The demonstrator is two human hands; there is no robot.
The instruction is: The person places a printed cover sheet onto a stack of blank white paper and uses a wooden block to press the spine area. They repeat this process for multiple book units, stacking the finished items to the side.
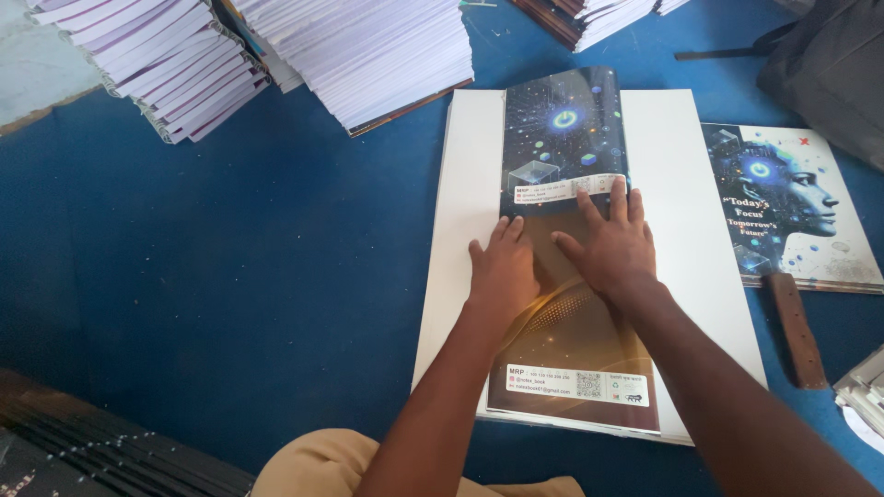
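We see both hands pressed flat, fingers spread, neither grip closed on anything. The left hand lies palm down on the dark printed cover sheet, and the right hand lies just beside it on the same sheet, its fingertips touching a pale label strip across the sheet. The cover sheet runs lengthwise down the middle of a white board, which rests on the blue table. To the right we see a printed booklet cover with a brown wooden strip below it. Stacks of white-edged booklets stand at the far side, well apart from the hands.
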